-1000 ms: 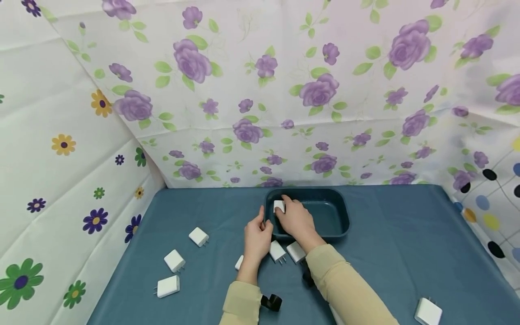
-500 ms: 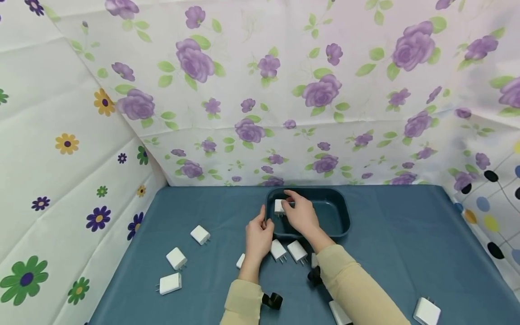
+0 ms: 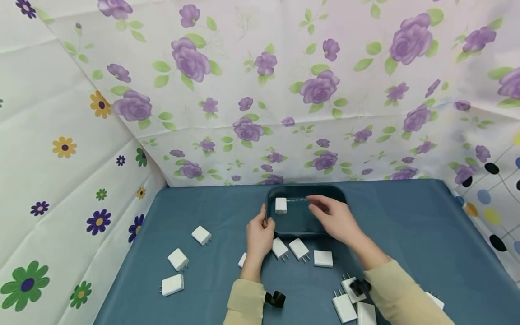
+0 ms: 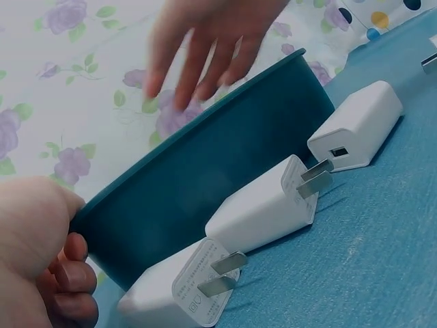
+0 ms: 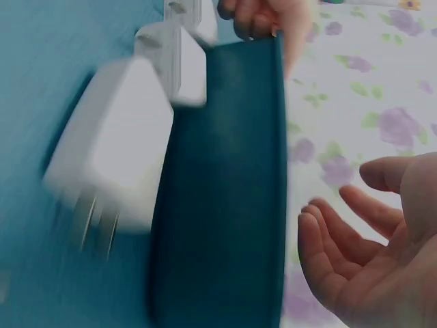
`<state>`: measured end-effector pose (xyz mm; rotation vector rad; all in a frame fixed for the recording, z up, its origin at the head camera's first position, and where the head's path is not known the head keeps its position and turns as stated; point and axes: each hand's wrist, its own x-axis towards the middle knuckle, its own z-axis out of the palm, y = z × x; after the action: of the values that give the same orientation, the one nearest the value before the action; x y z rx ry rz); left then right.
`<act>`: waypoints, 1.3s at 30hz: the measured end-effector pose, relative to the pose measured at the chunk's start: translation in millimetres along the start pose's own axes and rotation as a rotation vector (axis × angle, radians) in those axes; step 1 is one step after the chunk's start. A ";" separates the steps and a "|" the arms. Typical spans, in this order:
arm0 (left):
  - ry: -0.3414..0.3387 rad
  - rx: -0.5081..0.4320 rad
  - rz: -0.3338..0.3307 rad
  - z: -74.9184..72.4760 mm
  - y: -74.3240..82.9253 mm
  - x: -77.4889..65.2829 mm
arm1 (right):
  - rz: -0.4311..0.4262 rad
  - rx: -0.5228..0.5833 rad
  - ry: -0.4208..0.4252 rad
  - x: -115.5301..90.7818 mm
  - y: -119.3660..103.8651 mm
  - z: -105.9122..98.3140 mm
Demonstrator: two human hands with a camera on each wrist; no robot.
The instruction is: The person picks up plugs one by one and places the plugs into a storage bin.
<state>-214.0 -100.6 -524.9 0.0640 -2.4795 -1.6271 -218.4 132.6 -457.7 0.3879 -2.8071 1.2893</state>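
Observation:
A dark teal plastic tray (image 3: 298, 221) stands at the back of the table. One white plug charger (image 3: 280, 206) lies in its left part, prongs toward me. My left hand (image 3: 259, 237) grips the tray's left rim, with thumb and curled fingers around the edge in the left wrist view. Over the tray's right part hovers my right hand (image 3: 339, 221), fingers loosely bent and holding nothing. Just in front of the tray lie three more chargers, among them a left one (image 3: 280, 248), a middle one (image 3: 299, 249) and a right one (image 3: 323, 258).
Three chargers lie at the left, one of them (image 3: 178, 259) between the others. Others cluster near my right sleeve, including a charger (image 3: 344, 308) with prongs up. Another charger (image 3: 242, 260) is partly behind my left wrist. A flowered cloth (image 3: 243, 90) hangs behind the table.
My right hand has let go of the charger in the tray and moved right, away from it. The charger stays at the tray's left. My left hand keeps its hold on the rim.

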 end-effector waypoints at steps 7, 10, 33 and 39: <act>0.000 -0.012 0.007 0.5 0.3 -0.3 | 0.006 -0.114 0.011 -55.3 33.8 -50.2; -0.002 -0.017 0.012 0.7 0.8 -1.5 | 0.047 -0.169 -0.001 -77.7 50.7 -69.0; -0.007 -0.026 0.003 2.0 -1.4 0.6 | 0.331 -0.109 -0.560 -171.7 133.4 -143.0; -0.009 -0.025 0.005 0.7 -2.1 -0.5 | 0.143 -0.065 -0.671 -192.1 159.8 -142.7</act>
<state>-213.7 -100.8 -527.1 0.0471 -2.4635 -1.6603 -81.1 380.6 -507.5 0.7516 -3.4674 1.2709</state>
